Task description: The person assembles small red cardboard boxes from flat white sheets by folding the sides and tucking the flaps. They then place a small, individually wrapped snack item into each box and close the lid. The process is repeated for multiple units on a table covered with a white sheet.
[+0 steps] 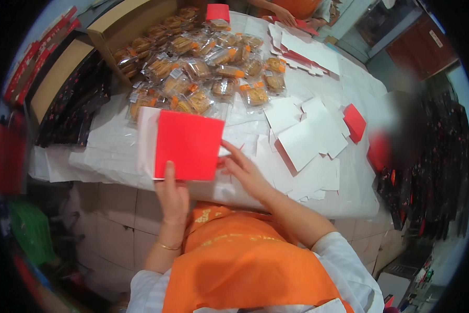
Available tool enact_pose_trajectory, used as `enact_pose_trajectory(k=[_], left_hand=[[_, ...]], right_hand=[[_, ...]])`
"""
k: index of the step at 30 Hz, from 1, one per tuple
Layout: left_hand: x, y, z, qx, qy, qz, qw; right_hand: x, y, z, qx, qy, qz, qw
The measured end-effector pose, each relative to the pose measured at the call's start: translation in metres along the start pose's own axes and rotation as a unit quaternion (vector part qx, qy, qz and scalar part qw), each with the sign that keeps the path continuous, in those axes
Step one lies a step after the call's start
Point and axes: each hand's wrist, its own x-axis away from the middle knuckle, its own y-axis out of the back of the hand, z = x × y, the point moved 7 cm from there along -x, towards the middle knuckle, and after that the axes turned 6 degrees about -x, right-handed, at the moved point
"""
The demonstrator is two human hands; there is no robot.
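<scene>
A red cardboard box (189, 145) with a pale flap on its left side is in front of me, above the near edge of the table. My left hand (173, 201) grips it from below, its thumb on the red face and the other fingers hidden behind. At the box's right edge, my right hand (240, 168) has its fingers bent around a small white flap, partly out of sight behind the box. Just beyond lies a pile of clear-wrapped cookies (213, 68) with orange labels.
Flat white box blanks (312, 130) lie to the right. A brown carton (125, 26) holds more packets at the far left. Dark patterned bags or boxes (432, 156) stack up at the right, others (78, 99) at the left. Across the table, a co-worker's hands (286, 15) handle red card.
</scene>
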Motion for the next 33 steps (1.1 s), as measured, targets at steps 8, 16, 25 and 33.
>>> enact_pose_trajectory(k=[8,16,25,33], left_hand=[[-0.003,0.021,-0.014,-0.217,-0.035,0.045,0.975],[0.025,-0.004,0.046,-0.113,0.139,0.121,0.976],[0.029,-0.017,0.050,-0.143,0.138,0.126,0.972],[0.043,-0.034,0.046,-0.138,0.133,0.151,0.970]], right_hand=[[-0.183,0.176,0.039,0.643,0.192,-0.242,0.701],[-0.214,0.159,0.046,0.701,-0.005,0.027,0.713],[-0.153,0.141,0.060,0.535,0.144,-0.019,0.832],[0.005,0.011,0.164,0.336,0.450,0.072,0.824]])
